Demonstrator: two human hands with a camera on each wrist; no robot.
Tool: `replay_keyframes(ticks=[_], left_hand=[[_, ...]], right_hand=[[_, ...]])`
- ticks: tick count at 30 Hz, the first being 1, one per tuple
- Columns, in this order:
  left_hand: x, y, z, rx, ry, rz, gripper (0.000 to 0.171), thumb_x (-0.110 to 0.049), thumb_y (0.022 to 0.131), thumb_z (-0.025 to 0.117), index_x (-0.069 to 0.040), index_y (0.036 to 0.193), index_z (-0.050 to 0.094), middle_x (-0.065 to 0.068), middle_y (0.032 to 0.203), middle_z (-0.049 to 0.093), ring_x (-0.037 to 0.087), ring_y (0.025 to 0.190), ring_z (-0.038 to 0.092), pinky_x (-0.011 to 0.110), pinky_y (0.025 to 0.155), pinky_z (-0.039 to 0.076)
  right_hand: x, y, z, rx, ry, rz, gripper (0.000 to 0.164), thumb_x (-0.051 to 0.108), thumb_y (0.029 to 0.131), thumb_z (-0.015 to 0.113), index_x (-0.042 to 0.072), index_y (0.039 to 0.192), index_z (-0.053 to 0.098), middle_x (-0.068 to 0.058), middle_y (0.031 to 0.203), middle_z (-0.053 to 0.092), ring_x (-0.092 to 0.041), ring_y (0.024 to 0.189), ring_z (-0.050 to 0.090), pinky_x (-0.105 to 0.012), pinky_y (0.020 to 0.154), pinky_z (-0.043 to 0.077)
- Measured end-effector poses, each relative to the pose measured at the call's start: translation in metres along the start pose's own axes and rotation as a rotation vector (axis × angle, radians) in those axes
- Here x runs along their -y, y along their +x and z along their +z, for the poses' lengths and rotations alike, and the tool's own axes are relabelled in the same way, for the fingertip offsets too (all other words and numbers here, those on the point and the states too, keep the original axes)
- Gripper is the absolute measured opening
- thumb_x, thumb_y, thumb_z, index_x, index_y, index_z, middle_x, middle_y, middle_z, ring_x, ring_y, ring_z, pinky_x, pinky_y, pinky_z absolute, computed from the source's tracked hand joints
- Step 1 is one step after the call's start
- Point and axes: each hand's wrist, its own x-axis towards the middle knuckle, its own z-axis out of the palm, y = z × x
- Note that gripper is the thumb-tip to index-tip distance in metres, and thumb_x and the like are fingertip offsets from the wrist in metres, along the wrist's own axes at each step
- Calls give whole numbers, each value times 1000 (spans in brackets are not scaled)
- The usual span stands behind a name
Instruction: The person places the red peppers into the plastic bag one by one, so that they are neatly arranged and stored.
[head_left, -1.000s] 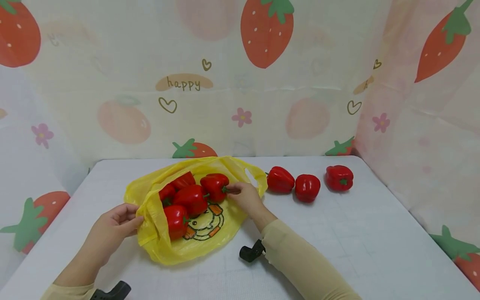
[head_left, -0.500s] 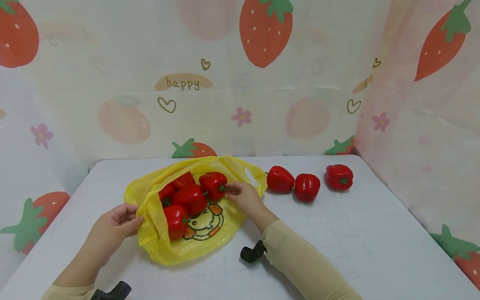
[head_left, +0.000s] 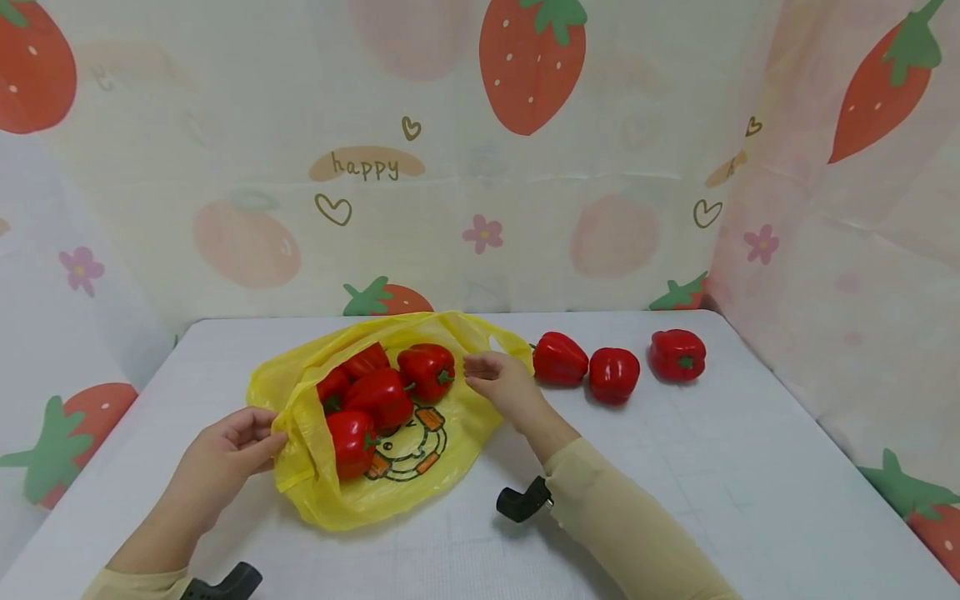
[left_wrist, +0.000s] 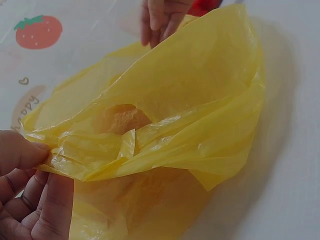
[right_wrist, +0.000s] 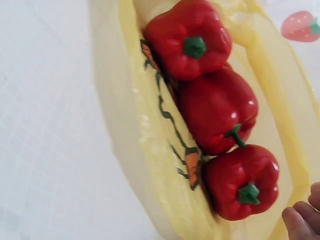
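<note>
Yellow plastic bag (head_left: 360, 500) lies on the bench (head_left: 712, 467), its edge pinched in the left-hand grip (head_left: 225, 446). Red peppers (head_left: 378, 398) sit inside, between the two grips. The right-hand grip (head_left: 510, 392), fingers loose and holding nothing, hangs just beside the nearest one. Beyond it rest three loose peppers (head_left: 615, 377). A light outward pull would probably hold the mouth wide without tearing. Folds partly hide some bagged peppers; the right wrist view cuts off its grip.

One yellow bag (head_left: 348, 504) lay on table (head_left: 675, 492); five red peppers (head_left: 380, 398) showed inside. Three loose peppers (head_left: 614, 377) sat along far edge, toward right corner. Black wrist fittings (head_left: 525, 502) numbered two.
</note>
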Motion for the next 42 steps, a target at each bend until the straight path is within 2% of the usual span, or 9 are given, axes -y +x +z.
replay_keyframes(ticks=[3,12,20,26,31,36,42], left_hand=[[0,0,0,-2,0,0,45,-32,88,61,-2,119,50,11,102,59,10,83,59,25,72,54],[2,1,-1,-3,-2,-8,46,-33,87,61,-2,119,50,11,103,60,10,84,59,25,73,54],[-1,-1,0,-4,10,-11,45,-33,88,60,-2,119,49,11,103,59,10,84,59,25,72,54],[-3,-2,1,-2,9,-28,44,-31,88,60,-2,119,49,11,103,59,11,85,59,25,73,54],[-3,-1,1,-3,12,-27,45,-32,88,60,-2,119,49,11,103,59,11,84,59,25,72,54],[-2,-1,1,-4,14,-13,44,-31,88,60,-1,119,49,11,102,59,10,83,59,25,72,54],[-3,0,1,-2,23,-21,44,-32,88,60,-2,119,49,11,102,59,11,84,58,25,73,54]], right_hand=[[5,-2,-8,-23,4,10,29,13,86,64,14,115,62,-5,115,61,-16,105,57,-32,91,47],[10,-4,-38,-90,-24,-7,28,13,85,65,15,113,63,2,108,63,-14,101,59,-31,88,48],[13,-10,-73,-123,-19,15,29,15,86,63,14,115,61,-4,114,61,-19,105,57,-32,90,47],[9,-14,-95,-165,-33,27,31,17,86,63,18,117,59,-2,116,60,-19,111,52,-35,96,43],[3,-16,-110,-189,-87,51,37,22,85,65,19,121,57,-2,118,58,-21,112,51,-38,94,44],[-5,-19,-128,-199,-147,21,38,20,87,62,16,124,55,-5,120,57,-24,111,52,-38,92,46],[-12,-24,-146,-221,-154,11,37,21,88,61,14,123,55,-9,120,57,-26,110,52,-41,93,45]])
